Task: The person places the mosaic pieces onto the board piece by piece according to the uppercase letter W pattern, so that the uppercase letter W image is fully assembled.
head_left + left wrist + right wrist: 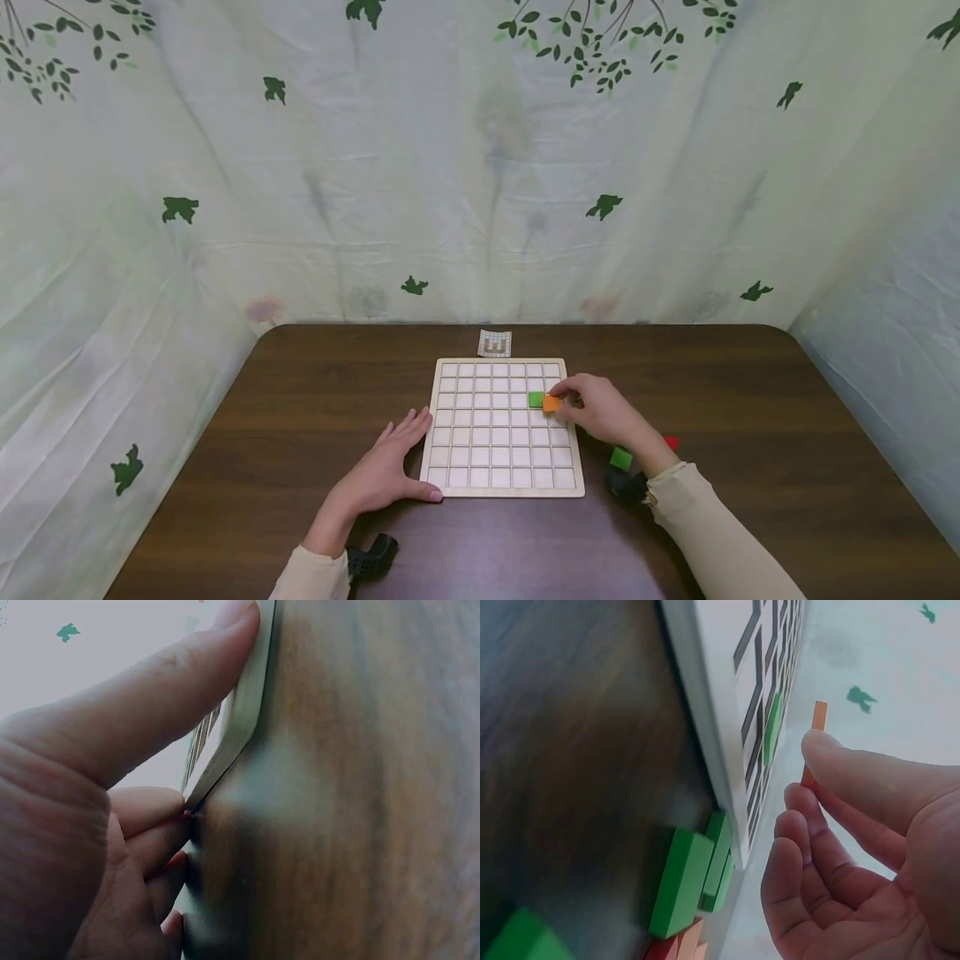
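Observation:
A square white grid board (491, 454) with a pale wooden rim lies on the brown table. One green square tile (536, 399) sits in a cell on the board's right side. My right hand (600, 408) pinches an orange square tile (820, 714) between thumb and fingertips, raised off the board just right of the green tile. At the board's left edge rests my left hand (384, 467), its fingers extended along the rim. The left thumb (172, 694) lies on the board's front left corner.
Behind the board lies a small printed card (495, 343). Right of the board, partly under my right arm, are green blocks (679, 881) and a red piece (671, 442). A white curtain with green leaf and bird prints (450, 208) hangs behind the table.

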Demonstrator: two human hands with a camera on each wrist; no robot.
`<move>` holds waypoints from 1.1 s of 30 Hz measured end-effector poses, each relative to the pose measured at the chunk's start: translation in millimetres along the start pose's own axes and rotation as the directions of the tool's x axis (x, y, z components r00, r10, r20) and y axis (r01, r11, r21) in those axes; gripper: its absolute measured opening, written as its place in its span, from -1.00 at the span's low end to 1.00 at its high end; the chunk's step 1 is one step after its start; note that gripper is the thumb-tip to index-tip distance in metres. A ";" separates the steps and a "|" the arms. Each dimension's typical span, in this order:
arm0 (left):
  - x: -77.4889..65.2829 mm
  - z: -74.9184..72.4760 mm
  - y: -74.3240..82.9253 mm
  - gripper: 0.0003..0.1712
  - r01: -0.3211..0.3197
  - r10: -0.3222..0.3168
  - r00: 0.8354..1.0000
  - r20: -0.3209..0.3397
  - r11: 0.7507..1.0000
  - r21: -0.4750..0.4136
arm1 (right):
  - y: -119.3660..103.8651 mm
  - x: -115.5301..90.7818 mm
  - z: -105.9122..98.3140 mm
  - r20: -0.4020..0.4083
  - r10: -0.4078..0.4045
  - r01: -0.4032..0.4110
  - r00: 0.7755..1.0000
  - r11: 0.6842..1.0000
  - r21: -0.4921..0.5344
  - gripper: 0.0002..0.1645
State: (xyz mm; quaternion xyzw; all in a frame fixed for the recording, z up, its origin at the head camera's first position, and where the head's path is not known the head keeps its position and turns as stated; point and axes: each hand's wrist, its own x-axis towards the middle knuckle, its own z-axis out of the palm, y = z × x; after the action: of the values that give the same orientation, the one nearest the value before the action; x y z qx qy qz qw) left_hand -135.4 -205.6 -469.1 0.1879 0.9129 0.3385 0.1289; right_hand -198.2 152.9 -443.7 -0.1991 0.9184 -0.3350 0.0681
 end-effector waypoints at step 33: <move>-0.1 -0.4 0.9 0.37 -0.005 0.005 1.000 -0.004 1.000 -0.001 | -11.9 7.7 13.1 0.056 0.048 -0.047 0.997 0.999 -0.021 -0.77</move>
State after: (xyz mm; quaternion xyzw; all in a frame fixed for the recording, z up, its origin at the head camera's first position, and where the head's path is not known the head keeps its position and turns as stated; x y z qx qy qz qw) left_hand -135.3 -205.2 -468.2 0.1894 0.9126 0.3395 0.1266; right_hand -198.0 133.7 -446.1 -0.1874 0.9239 -0.3183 0.0999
